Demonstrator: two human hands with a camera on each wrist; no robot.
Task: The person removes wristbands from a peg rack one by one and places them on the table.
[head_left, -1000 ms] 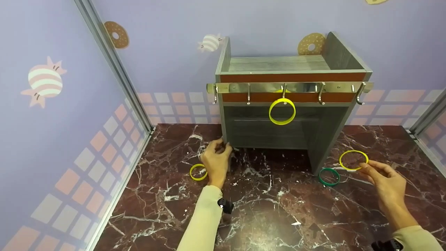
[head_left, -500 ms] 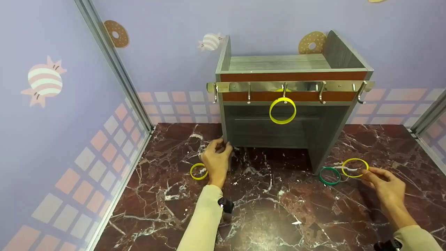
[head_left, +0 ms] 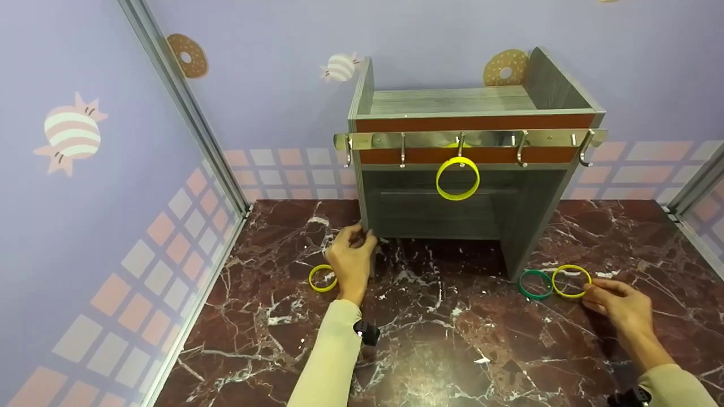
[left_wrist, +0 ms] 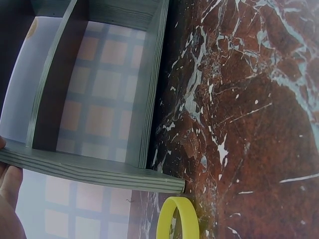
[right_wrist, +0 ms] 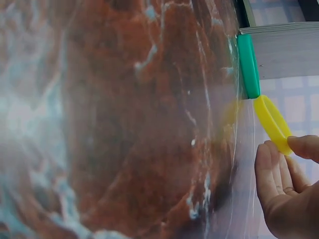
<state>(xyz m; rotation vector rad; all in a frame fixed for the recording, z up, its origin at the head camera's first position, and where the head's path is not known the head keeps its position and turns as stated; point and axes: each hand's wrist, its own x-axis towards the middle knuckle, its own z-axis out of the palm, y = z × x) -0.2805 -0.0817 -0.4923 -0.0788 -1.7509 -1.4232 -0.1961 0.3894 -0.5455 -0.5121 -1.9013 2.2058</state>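
Observation:
My right hand pinches a yellow ring by its right side, between thumb and fingers. The ring is tilted low over the table, its far side right at the green ring that lies by the shelf's right foot. My left hand grips the front edge of the left side panel of a small grey wooden shelf; in the left wrist view its fingertips show at that panel. Another yellow ring lies just left of this hand, partly hidden by it. From the middle hook hangs one more yellow ring.
A metal hook rail runs across the shelf's front, its hooks jutting forward. The shelf stands on a dark red marbled table. Behind rises a lilac patterned wall, and a metal-framed side panel stands on the left.
My right hand has lowered the yellow ring toward the table and slightly left, bringing it right up to the green ring. The left hand keeps its grip on the shelf's side panel.

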